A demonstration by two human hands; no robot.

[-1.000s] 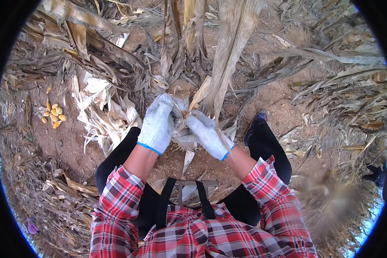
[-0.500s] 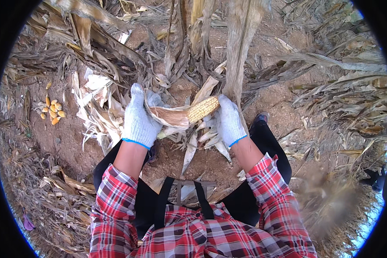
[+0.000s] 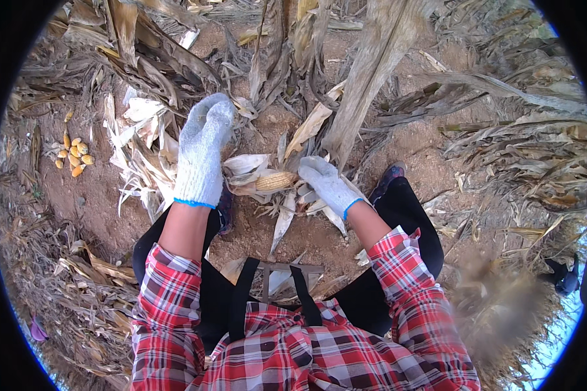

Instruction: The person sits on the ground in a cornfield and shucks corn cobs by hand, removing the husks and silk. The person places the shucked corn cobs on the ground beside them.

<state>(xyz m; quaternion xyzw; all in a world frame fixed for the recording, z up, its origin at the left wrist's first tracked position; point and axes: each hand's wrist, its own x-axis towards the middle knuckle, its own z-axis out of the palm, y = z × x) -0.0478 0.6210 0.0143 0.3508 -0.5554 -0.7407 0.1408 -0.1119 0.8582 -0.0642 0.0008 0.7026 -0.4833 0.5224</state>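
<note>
A yellow corn cob [image 3: 275,181] lies low between my knees, over the husk pile, its left end still in pale opened husk [image 3: 246,166]. My right hand [image 3: 329,184], in a white knit glove with blue trim, has its fingers closed at the cob's right tip. The grip is partly hidden by the glove. Raised to the left of the cob and apart from it, my gloved left hand [image 3: 204,146] has curled fingers pressed together. Whether anything is inside them cannot be seen.
Several bare cobs [image 3: 75,154] are heaped on the soil at far left. Loose pale husks [image 3: 147,137] lie beside my left hand. Dry stalks [image 3: 300,49] and a broad dry leaf [image 3: 375,68] rise ahead. Leaf litter [image 3: 528,156] covers the right side.
My left hand has let go of the husk and moved up, away from the cob. The cob and my right hand have gone lower and slightly left.
</note>
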